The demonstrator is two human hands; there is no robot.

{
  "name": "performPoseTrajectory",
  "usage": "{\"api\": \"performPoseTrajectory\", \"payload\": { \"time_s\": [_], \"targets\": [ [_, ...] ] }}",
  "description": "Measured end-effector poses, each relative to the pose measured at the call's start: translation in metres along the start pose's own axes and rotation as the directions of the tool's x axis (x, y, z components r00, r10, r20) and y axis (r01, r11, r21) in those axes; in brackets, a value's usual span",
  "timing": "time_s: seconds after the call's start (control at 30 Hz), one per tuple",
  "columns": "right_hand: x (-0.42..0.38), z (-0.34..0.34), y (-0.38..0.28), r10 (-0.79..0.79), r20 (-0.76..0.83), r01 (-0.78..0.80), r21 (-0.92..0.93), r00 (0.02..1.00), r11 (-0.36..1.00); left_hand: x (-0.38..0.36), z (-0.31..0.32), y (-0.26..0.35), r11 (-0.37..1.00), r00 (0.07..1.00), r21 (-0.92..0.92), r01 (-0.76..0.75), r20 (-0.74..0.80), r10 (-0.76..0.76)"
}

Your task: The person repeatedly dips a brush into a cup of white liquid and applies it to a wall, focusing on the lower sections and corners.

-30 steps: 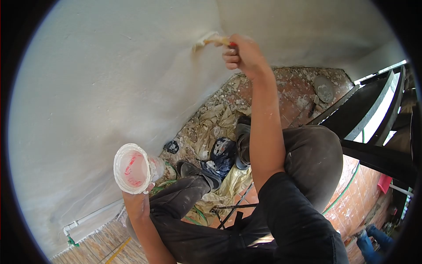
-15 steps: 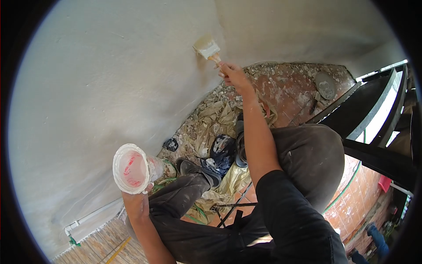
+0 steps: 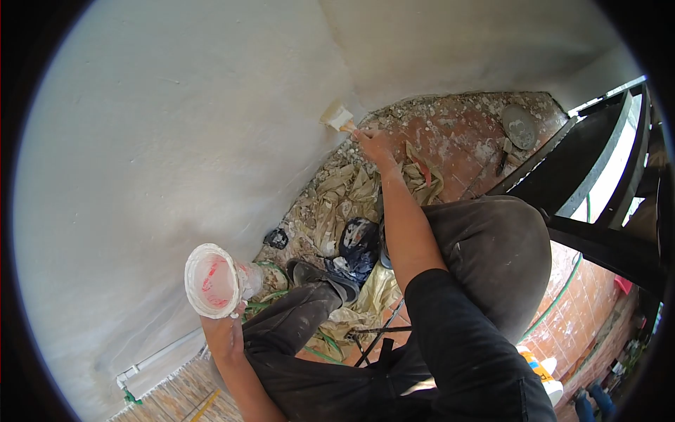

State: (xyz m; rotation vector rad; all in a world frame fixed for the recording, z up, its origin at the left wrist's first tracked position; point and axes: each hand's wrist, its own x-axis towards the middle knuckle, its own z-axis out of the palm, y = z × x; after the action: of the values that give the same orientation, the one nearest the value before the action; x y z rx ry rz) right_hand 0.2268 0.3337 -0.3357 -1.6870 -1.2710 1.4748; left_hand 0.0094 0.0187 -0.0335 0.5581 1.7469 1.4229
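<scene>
My right hand (image 3: 374, 145) is closed round the wooden handle of a wide paintbrush (image 3: 337, 117). The pale bristles lie against the grey-white wall (image 3: 211, 126), low down near the corner. On the left, my left hand (image 3: 225, 329) grips a white paint bucket (image 3: 194, 299) from beneath and the side, its open mouth tilted toward me. Red streaks and whitish paint show inside the bucket, and its rim is crusted with paint. The bucket is held in front of the wall, well apart from the brush.
Crumpled tan sheeting (image 3: 334, 193) and a dark plastic bag (image 3: 358, 239) lie among debris by my shoe (image 3: 320, 278). A round lid-like disc (image 3: 519, 126) rests on the tiled floor (image 3: 450, 141). Black metal framework (image 3: 598, 243) stands right; a white pipe (image 3: 165, 353) runs along the wall's lower left.
My right hand has moved the paintbrush down along the wall, nearer the floor. The bucket in my left hand sits slightly lower in view, and the view has shifted a little.
</scene>
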Motion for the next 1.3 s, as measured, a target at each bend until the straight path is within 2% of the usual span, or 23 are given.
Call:
{"api": "performPoseTrajectory", "payload": {
  "time_s": [0.07,0.17,0.2,0.27,0.4,0.47,0.6,0.67,0.7,0.77,0.8,0.87,0.9,0.97,1.0,1.07,1.1,1.17,1.2,1.27,1.3],
  "targets": [
    [-0.001,-0.002,-0.001,0.033,-0.070,-0.048,-0.218,0.997,0.975,0.001,0.004,0.000,1.000,1.000,0.002,0.007,-0.023,-0.007],
    [0.012,0.010,0.022,0.010,-0.157,-0.056,-0.294,0.988,0.954,0.002,0.005,0.000,0.998,0.999,-0.056,0.020,-0.047,-0.022],
    [0.009,0.010,0.014,0.010,-0.160,-0.057,-0.289,0.987,0.956,0.003,0.004,0.001,0.998,0.999,-0.053,0.017,-0.043,-0.019],
    [-0.005,0.007,-0.014,0.055,-0.213,-0.143,-0.424,0.975,0.894,0.003,0.002,0.000,0.997,0.999,-0.065,0.032,-0.035,-0.034],
    [-0.002,-0.004,-0.033,0.023,-0.209,-0.111,-0.418,0.978,0.902,0.003,0.004,0.002,0.998,0.998,-0.024,0.063,-0.023,-0.063],
    [0.000,-0.006,-0.037,0.016,-0.117,-0.069,-0.464,0.993,0.883,0.003,0.007,0.001,1.000,0.999,-0.014,0.022,-0.047,-0.023],
    [-0.005,0.002,-0.053,-0.033,-0.096,-0.014,-0.451,0.995,0.893,0.003,0.006,0.002,0.999,0.999,-0.022,0.027,-0.041,-0.028],
    [0.007,0.005,-0.058,-0.166,-0.108,0.106,-0.424,0.980,0.899,0.001,0.004,0.002,1.000,1.000,-0.002,0.004,0.004,-0.004],
    [0.013,0.001,-0.061,-0.165,-0.104,0.106,-0.427,0.981,0.898,0.001,0.003,0.001,1.000,1.000,-0.004,0.008,0.000,-0.008],
    [0.017,-0.019,-0.076,-0.103,0.063,0.118,-0.334,0.993,0.935,0.003,0.001,-0.001,1.000,0.999,0.017,-0.009,0.037,0.008],
    [0.010,-0.027,-0.088,-0.102,0.065,0.119,-0.339,0.993,0.933,0.002,0.001,0.000,1.000,0.999,0.012,-0.005,0.034,0.005],
    [-0.014,-0.045,-0.119,-0.078,0.128,0.098,-0.158,0.989,0.983,0.000,0.001,0.004,0.999,0.999,0.035,0.015,0.046,-0.016],
    [-0.022,-0.051,-0.129,-0.075,0.131,0.096,-0.162,0.989,0.982,-0.001,0.000,0.004,0.999,0.999,0.033,0.019,0.043,-0.021],
    [-0.036,-0.060,-0.145,-0.165,0.107,0.159,0.062,0.981,0.985,-0.004,-0.002,0.005,1.000,1.000,0.002,0.009,0.004,-0.009],
    [-0.044,-0.067,-0.153,-0.162,0.115,0.157,0.057,0.980,0.986,-0.005,-0.006,0.004,1.000,1.000,-0.001,0.014,-0.004,-0.014],
    [-0.055,-0.080,-0.165,-0.326,0.137,0.247,0.404,0.935,0.881,-0.006,-0.015,0.002,0.996,1.000,-0.090,0.008,-0.024,-0.010],
    [-0.055,-0.080,-0.168,-0.323,0.145,0.244,0.398,0.935,0.884,-0.007,-0.015,0.001,0.995,0.999,-0.095,0.013,-0.030,-0.016],
    [-0.053,-0.083,-0.168,-0.491,0.059,0.355,0.618,0.869,0.701,-0.007,-0.013,0.002,0.995,0.999,-0.095,-0.017,-0.044,0.013],
    [-0.048,-0.079,-0.164,-0.487,0.057,0.354,0.615,0.871,0.705,-0.007,-0.015,0.000,0.995,0.999,-0.096,-0.012,-0.040,0.008],
    [-0.032,-0.060,-0.147,-0.503,0.034,0.314,0.744,0.864,0.590,-0.009,-0.021,-0.001,0.995,0.999,-0.101,0.019,-0.039,-0.023],
    [-0.028,-0.053,-0.136,-0.500,0.031,0.314,0.743,0.865,0.590,-0.008,-0.020,-0.002,0.995,0.999,-0.100,0.021,-0.036,-0.025]
  ]
}}
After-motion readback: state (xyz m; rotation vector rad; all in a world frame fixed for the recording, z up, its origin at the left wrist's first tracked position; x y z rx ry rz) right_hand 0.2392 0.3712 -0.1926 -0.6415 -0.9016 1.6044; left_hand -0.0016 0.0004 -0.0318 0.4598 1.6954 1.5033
